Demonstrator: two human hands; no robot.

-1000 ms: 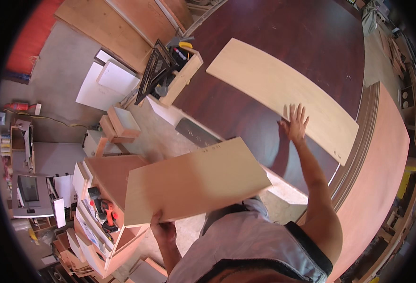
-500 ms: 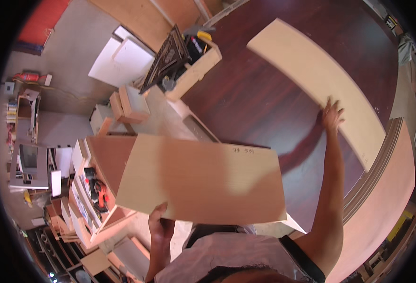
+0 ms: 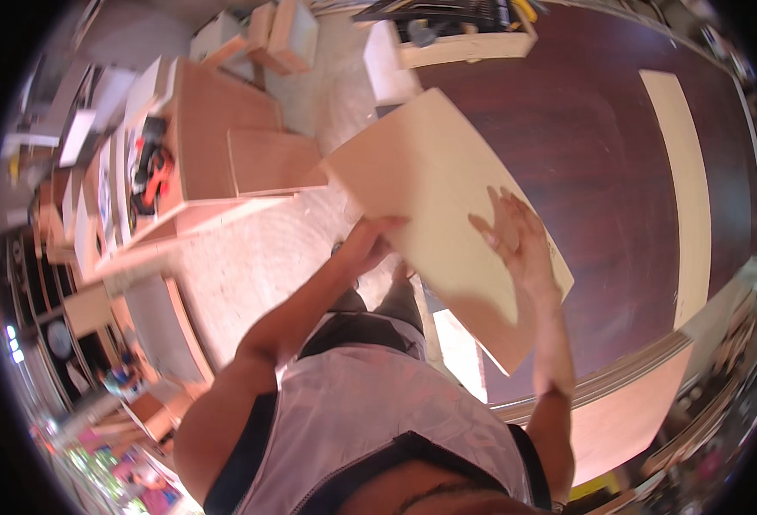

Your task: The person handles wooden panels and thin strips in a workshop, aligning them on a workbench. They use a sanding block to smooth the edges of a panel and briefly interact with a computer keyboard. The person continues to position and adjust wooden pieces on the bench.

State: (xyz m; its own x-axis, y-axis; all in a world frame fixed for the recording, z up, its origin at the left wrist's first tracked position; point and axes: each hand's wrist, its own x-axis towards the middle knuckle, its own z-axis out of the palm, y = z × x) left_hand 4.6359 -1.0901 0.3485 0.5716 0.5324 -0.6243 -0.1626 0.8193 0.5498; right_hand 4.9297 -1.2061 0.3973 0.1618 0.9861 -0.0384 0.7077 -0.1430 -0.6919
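Left hand: the near-left edge of the pale board was pinched by the left hand (image 3: 375, 243), with fingertips laid on its upper face.
Right hand: the right hand (image 3: 520, 249) was held over the board with its fingers spread; whether the surface was touched could not be told.
Pale board (image 3: 443, 193): it was held tilted between the two hands, across the edge of the dark tabletop (image 3: 597, 215); a hand-shaped shadow (image 3: 492, 213) was cast on it, just left of the right hand.
Long board (image 3: 687, 189): it was laid flat on the tabletop, well to the right of the right hand.
Open box (image 3: 464, 51): it was set ahead of both hands, filled with tools.
Panel stack (image 3: 627, 421): it was placed to the right of the right hand, nearer the body.
Wooden cabinet (image 3: 220, 103): it was seen ahead and left of the left hand, with a red-and-black drill (image 3: 151, 176) rested on it.
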